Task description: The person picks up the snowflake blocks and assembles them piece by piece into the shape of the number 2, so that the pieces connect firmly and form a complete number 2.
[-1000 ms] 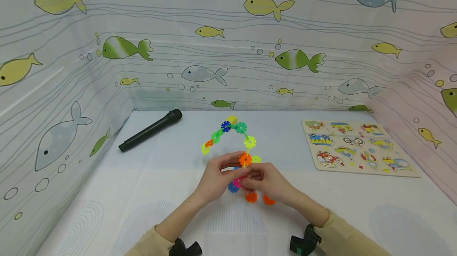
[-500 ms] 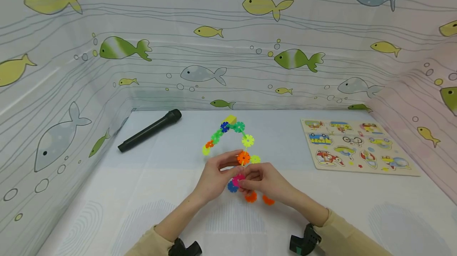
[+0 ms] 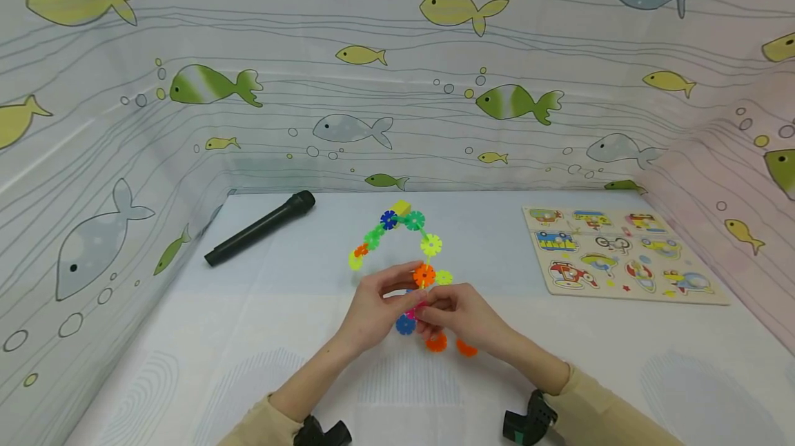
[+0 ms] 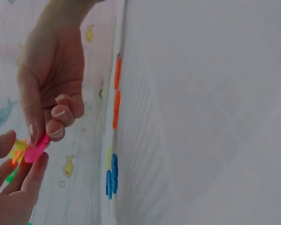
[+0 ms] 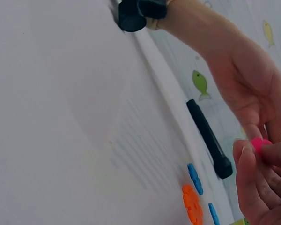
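Note:
A curved chain of interlocking snowflake discs rises from both hands, with a green disc (image 3: 414, 220) and a dark blue disc (image 3: 389, 219) near its top. My left hand (image 3: 375, 301) holds the chain's near end, around an orange disc (image 3: 424, 275). Between thumb and finger, my right hand (image 3: 464, 308) pinches a pink disc (image 4: 36, 149). Left fingertips also touch this pink disc, and it meets the chain's end. Fingers hide the exact joint. Below the hands lie a loose blue disc (image 3: 406, 324) and two orange discs (image 5: 192, 204). A yellow-green disc (image 3: 444, 276) shows behind the right hand.
A black microphone (image 3: 261, 228) lies at the back left. On the right is a wooden picture puzzle board (image 3: 627, 256). A yellow block (image 3: 401, 208) shows at the chain's top. Fish-print cloth (image 3: 435, 135) walls the table on the back and sides.
Both hands stay nearly in place. The pink disc has turned slightly between the fingers and shows less than half a second ago. The chain's far end has swayed a little to the left.

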Tool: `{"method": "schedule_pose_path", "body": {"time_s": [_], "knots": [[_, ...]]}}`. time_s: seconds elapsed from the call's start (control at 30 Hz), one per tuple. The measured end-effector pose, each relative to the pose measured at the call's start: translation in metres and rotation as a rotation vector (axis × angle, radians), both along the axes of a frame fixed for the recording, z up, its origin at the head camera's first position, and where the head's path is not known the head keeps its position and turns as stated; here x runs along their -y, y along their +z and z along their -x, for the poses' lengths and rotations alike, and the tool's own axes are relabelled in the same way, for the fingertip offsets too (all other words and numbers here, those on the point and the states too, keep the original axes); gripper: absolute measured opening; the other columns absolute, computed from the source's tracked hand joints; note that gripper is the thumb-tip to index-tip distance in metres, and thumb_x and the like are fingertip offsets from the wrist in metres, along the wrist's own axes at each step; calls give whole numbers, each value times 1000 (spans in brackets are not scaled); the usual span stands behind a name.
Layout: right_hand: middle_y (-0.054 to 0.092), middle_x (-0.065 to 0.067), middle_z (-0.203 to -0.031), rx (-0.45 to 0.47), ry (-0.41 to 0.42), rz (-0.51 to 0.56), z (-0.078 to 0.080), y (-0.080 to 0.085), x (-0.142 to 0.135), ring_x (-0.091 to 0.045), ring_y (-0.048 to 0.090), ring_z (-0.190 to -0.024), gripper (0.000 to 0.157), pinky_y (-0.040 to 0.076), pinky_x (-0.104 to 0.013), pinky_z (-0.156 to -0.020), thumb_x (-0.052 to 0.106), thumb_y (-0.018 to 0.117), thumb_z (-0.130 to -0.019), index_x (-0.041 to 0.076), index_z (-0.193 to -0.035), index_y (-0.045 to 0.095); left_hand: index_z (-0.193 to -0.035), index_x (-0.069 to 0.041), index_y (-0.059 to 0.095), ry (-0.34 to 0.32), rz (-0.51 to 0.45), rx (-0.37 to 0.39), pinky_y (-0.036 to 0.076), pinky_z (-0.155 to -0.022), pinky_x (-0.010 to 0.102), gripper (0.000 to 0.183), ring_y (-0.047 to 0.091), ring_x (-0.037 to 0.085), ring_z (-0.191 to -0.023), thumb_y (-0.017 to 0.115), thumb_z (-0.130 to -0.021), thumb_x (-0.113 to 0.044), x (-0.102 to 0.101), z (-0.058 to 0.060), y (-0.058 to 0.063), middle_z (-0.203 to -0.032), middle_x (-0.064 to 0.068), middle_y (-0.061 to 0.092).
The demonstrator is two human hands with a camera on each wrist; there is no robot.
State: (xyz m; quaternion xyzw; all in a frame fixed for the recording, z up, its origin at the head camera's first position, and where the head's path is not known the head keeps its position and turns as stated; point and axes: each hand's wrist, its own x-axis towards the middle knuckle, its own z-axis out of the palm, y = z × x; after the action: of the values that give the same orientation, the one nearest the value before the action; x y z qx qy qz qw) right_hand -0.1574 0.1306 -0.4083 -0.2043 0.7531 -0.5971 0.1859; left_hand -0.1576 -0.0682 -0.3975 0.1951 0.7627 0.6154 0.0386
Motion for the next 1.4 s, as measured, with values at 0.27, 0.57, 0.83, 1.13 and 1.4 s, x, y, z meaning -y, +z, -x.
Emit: {"method": "schedule_pose_path", "body": {"time_s": [0.27, 0.57, 0.83, 1.13, 1.4], "knots": [[74, -17, -87, 43, 2, 55, -2, 2, 0, -29, 74, -78, 21, 62, -33, -76, 15, 64, -98, -4, -105, 70, -135, -9, 62, -6, 1, -39, 56, -91, 25, 43, 68, 25, -110, 71, -93, -14, 0, 1, 0, -122, 9, 70], [74, -17, -86, 67, -40, 72, -2, 1, -1, -27, 73, -76, 19, 62, -37, -76, 15, 66, -97, -1, -106, 71, -134, -14, 64, 11, 25, -27, 59, -78, 24, 42, 71, 22, -101, 72, -93, -18, -1, 0, 1, -117, 6, 73], [74, -17, -86, 64, -59, 105, -4, 4, 0, -25, 74, -76, 21, 62, -35, -77, 16, 65, -98, -2, -107, 72, -135, -13, 64, 16, 34, -34, 59, -79, 25, 43, 71, 22, -101, 71, -94, -20, 0, 0, 3, -119, 6, 73], [74, -17, -89, 84, -32, 85, 0, -1, -1, -26, 73, -77, 24, 62, -35, -77, 18, 66, -97, -1, -111, 71, -139, -9, 60, 6, 42, -47, 57, -84, 22, 46, 69, 26, -107, 69, -95, -20, 0, 0, -1, -117, 10, 73], [74, -19, -92, 36, -45, 23, 4, 0, -5, -27, 73, -80, 24, 62, -35, -77, 22, 68, -96, 4, -110, 72, -139, -5, 58, 2, 56, -35, 57, -90, 26, 46, 67, 28, -112, 68, -96, -18, 1, 3, -2, -125, 12, 69]]}}
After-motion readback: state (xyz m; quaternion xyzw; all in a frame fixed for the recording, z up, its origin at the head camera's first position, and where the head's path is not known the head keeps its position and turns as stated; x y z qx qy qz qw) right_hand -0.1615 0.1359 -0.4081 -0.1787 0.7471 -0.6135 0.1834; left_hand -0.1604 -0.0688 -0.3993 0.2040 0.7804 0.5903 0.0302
